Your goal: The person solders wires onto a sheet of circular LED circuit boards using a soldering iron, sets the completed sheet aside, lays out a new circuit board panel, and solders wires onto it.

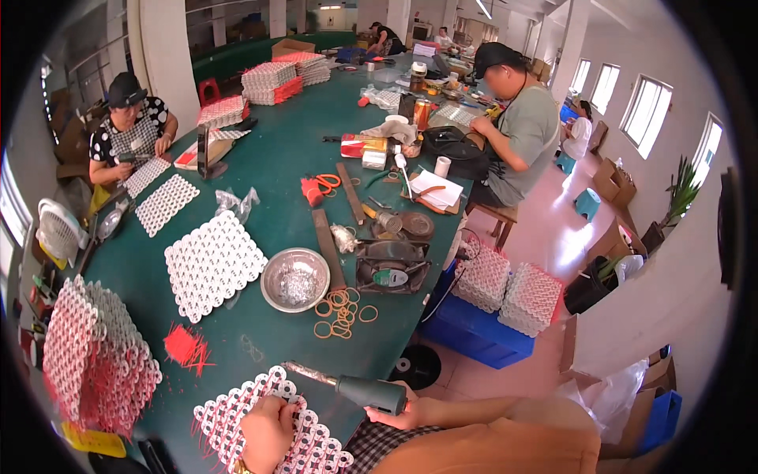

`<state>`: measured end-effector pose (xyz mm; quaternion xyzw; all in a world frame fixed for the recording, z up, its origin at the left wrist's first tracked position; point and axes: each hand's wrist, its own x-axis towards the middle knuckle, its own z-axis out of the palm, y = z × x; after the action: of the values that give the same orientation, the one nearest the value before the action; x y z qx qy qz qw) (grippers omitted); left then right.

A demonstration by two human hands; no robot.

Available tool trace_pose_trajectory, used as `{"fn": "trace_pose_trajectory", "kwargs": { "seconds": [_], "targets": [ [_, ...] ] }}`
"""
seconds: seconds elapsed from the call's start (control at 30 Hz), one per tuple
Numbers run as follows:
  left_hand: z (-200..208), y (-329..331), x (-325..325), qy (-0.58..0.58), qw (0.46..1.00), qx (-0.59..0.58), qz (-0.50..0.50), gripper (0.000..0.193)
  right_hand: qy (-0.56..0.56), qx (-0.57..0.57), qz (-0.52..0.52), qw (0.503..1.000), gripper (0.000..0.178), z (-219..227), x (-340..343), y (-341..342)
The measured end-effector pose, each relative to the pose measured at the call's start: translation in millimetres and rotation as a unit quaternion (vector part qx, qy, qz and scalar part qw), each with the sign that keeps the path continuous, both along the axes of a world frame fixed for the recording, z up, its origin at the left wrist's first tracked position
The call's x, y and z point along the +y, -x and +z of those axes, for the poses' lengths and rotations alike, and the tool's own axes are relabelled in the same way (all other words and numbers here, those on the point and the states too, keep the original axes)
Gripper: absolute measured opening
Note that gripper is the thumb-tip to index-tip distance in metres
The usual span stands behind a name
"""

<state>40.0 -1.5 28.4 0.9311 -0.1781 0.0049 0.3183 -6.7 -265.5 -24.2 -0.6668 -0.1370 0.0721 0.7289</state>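
White panel lies at the frame's bottom centre, under the curled left hand, its hold hidden; the right hand, wrapped round a green tool, is just right

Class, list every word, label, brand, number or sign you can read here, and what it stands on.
No text is readable.
Green label on the square black fan: too small.
Red-and-yellow package: any print too blurred.
Dark green tool in the right hand: no legible lettering.
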Motion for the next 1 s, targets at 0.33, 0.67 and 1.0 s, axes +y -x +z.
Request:
{"fn": "trace_pose_trajectory", "kwargs": {
  "seconds": [0.33, 0.67, 1.0],
  "targets": [
    [-12, 1, -1, 0.012, 0.999, -0.022, 0.024, 0.013, 0.026, -0.039, -0.029, 0.998, 0.02, -6, 1, 4],
    [15, 1, 7, 0.02, 1.0, -0.022, -0.003, 0.011, 0.01, -0.063, -0.032, 0.997, 0.024, -12, 0, 3],
    [-13, -1, 4, 0.044, 0.997, -0.043, 0.043, 0.011, 0.073, -0.117, -0.045, 0.989, 0.02, -9, -2, 5]
  ]
}}
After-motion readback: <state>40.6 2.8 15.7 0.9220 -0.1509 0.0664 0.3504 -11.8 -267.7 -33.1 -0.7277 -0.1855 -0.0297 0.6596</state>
